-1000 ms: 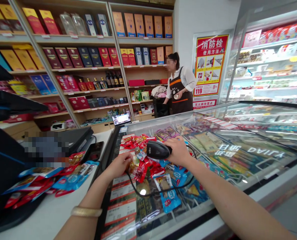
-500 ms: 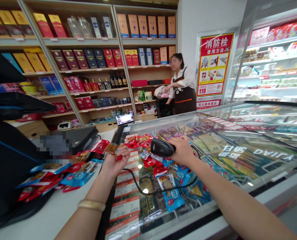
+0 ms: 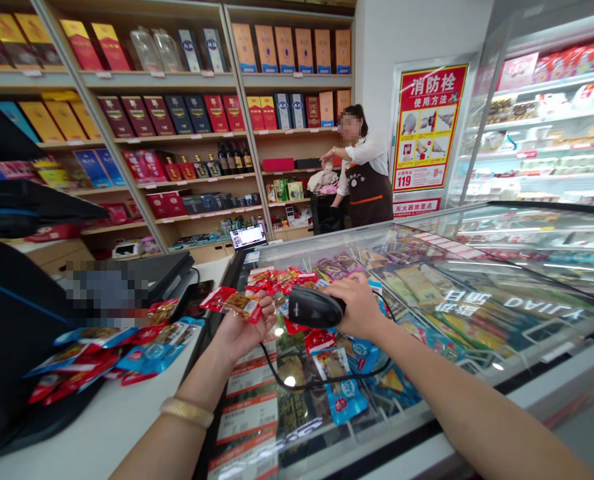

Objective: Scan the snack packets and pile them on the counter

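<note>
A small red snack packet [image 3: 237,303] with a clear window lies across the fingers of my left hand [image 3: 247,330], above the left edge of the glass-topped case. My right hand [image 3: 359,308] grips a black barcode scanner [image 3: 315,307], whose head points left toward the packet. From the scanner a black cable [image 3: 317,385] loops over the glass. Red packets [image 3: 289,277] are heaped behind the scanner, and blue packets [image 3: 341,385] lie in front of it. More red and blue packets [image 3: 151,350] sit in a pile on the white counter to the left.
The glass-topped case [image 3: 477,400] fills the right side. Black monitor equipment [image 3: 17,320] stands at the left. A small lit screen [image 3: 248,237] is at the case's far corner. A person in a brown apron [image 3: 371,190] stands beyond, beside shelves [image 3: 177,139] of boxes.
My left hand has moved right and turned more palm-up with the packet. The scanner has shifted slightly left, nearer the packet. The person behind has raised an arm.
</note>
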{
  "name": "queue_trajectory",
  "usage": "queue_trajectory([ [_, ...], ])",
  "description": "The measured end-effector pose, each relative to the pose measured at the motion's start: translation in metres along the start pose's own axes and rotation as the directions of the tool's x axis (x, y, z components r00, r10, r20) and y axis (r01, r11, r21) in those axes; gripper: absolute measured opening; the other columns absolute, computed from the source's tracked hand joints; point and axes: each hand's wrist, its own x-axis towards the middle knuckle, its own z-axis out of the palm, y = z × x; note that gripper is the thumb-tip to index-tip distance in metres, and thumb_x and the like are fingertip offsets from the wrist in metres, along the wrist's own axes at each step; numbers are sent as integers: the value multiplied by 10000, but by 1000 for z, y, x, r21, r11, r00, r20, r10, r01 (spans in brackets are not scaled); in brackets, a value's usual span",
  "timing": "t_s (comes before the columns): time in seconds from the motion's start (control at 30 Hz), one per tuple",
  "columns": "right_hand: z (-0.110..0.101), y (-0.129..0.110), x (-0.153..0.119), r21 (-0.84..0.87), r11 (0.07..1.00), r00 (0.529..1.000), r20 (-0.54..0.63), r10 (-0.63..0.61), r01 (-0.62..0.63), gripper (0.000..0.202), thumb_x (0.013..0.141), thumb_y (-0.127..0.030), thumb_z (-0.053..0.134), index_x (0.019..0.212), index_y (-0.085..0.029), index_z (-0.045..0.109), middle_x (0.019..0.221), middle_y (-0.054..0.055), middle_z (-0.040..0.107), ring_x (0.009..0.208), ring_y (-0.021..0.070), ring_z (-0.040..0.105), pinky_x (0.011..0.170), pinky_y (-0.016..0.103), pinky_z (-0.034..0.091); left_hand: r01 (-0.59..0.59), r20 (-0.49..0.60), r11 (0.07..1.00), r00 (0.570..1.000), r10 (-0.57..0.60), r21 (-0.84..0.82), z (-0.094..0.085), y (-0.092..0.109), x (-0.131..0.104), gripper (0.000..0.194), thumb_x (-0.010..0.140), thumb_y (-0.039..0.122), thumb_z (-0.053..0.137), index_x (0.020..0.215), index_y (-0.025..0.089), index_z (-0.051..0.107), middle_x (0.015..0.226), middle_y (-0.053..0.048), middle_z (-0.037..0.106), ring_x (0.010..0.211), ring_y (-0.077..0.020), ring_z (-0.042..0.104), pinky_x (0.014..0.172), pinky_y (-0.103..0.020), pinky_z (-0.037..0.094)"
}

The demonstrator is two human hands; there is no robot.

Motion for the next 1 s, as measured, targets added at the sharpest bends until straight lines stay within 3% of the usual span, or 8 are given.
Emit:
queue_trajectory([
  [0.17, 0, -7, 0, 24, 1000, 998, 59, 6, -7, 237, 684, -305, 679, 909, -230, 687, 895, 23, 744, 860, 199, 637, 833, 369, 249, -33, 42, 990, 999, 27, 138, -4, -4, 3, 167, 858, 75, 513, 734, 183, 485, 688, 18, 488, 575, -97, 511, 580, -229, 491],
  [0.33, 2, -9, 0, 57, 998, 996, 91, 14, -19, 227, 696, -303, 665, 909, -226, 683, 943, 32, 751, 873, 206, 647, 856, 383, 244, -64, -1, 969, 998, 66, 237, -4, -8, 5, 133, 822, 89, 590, 737, 172, 530, 711, 5, 545, 614, -101, 549, 593, -223, 500],
  [0.57, 2, -9, 0, 69, 997, 993, 113, 15, -23, 255, 685, -289, 668, 931, -224, 686, 958, 35, 750, 882, 202, 648, 863, 377, 244, -113, 24, 955, 994, 110, 276, -8, -10, 8, 142, 791, 115, 649, 712, 168, 543, 701, 3, 569, 618, -104, 556, 588, -219, 491],
  [1.0, 1, -10, 0, 67, 998, 995, 95, 16, -22, 230, 678, -285, 664, 898, -222, 680, 913, 34, 751, 866, 206, 643, 843, 367, 252, -100, 42, 963, 995, 92, 250, -7, -11, 8, 173, 807, 130, 634, 699, 172, 505, 696, 8, 538, 616, -98, 539, 592, -216, 494],
])
